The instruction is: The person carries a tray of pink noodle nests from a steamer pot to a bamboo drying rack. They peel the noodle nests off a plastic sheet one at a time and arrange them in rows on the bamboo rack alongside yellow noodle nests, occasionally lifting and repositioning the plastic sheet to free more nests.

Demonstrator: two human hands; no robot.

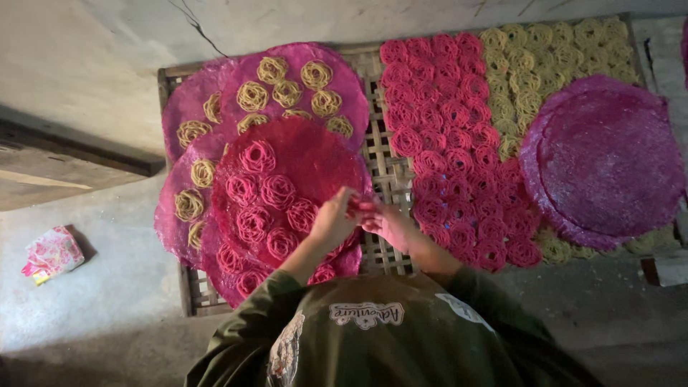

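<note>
Hands: left hand (333, 218) and right hand (383, 223) meet, fingers pinched together on a small pink coil (356, 206), mostly hidden.
Under them: bamboo rack (383, 168).
Around: pink round mat (294, 161) with coils; bare purple mat (602, 161).

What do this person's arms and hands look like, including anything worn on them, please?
Both hands, the left hand and the right hand, are bare, with no gloves, and no rings or watch can be made out. The arms wear dark olive-green long sleeves on a top with pale printed patches.
</note>
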